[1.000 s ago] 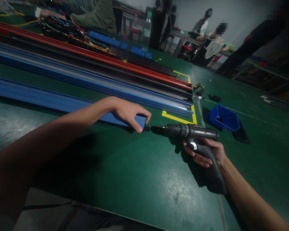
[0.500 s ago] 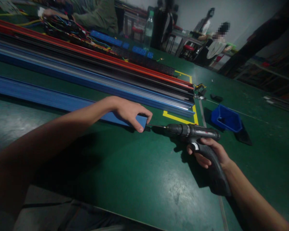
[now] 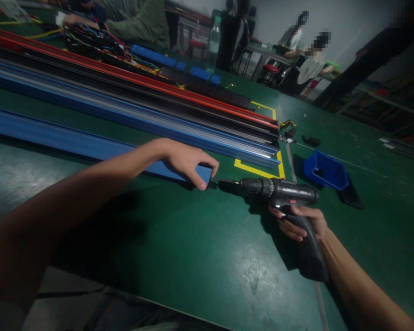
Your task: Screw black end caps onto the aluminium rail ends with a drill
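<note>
My left hand (image 3: 189, 161) grips the right end of a long blue metal profile (image 3: 72, 140), thumb on the near side and fingers over the far edge. A black piece (image 3: 211, 185) juts out at that end, by the fingertips. My right hand (image 3: 305, 223) is wrapped round the handle of a black cordless drill (image 3: 279, 189), index finger at the trigger. The drill lies level, its long thin bit (image 3: 226, 181) pointing left to the profile's end. Whether the bit sits in a screw there is too small to tell.
Behind lie more blue profiles (image 3: 152, 117), black ones and an orange one (image 3: 179, 89) on the green table (image 3: 200, 257). A blue bin (image 3: 326, 170) stands at the right. Farther back are bundled wires (image 3: 93, 41), a bottle (image 3: 214, 41) and a co-worker's sleeve (image 3: 138, 23).
My right hand has tilted the drill slightly about its long axis, and more of its side shows. My left hand stays in place on the profile.
</note>
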Demonstrator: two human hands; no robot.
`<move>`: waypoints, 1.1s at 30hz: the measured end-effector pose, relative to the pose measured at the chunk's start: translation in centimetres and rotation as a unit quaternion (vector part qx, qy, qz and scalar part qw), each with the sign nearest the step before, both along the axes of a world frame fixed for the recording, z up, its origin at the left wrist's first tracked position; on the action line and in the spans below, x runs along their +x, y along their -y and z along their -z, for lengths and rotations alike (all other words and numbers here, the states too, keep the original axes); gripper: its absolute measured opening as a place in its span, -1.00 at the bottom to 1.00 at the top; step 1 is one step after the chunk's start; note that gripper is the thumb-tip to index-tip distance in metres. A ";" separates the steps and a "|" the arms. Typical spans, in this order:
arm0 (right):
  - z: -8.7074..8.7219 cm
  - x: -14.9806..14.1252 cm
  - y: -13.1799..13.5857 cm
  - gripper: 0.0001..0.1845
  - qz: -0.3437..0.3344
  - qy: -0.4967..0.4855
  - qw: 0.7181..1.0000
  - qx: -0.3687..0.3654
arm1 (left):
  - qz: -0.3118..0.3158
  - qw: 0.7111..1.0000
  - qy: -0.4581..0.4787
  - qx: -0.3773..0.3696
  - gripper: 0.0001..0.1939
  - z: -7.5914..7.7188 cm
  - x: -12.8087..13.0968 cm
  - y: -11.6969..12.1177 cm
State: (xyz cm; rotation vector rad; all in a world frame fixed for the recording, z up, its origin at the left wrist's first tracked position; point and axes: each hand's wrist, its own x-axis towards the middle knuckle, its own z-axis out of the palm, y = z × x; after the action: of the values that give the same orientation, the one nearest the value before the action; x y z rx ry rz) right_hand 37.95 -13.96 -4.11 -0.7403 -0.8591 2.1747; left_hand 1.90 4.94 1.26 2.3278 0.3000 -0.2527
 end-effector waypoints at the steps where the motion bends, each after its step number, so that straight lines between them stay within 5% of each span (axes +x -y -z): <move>1: 0.0 0.0 0.1 -0.79 0.000 -0.001 1.000 0.002 | 0.000 1.000 0.001 0.000 -0.53 0.0 0.0 0.0; 33: 0.5 -0.4 0.1 -0.76 -0.004 -0.056 0.998 0.011 | -0.006 1.000 0.004 0.008 -0.54 0.1 0.0 -0.1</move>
State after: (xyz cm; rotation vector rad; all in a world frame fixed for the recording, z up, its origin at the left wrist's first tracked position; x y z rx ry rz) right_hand 37.56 -14.05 -4.65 -0.5995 -0.8278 2.1890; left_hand 1.91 5.01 1.17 2.3422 0.3121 -0.2356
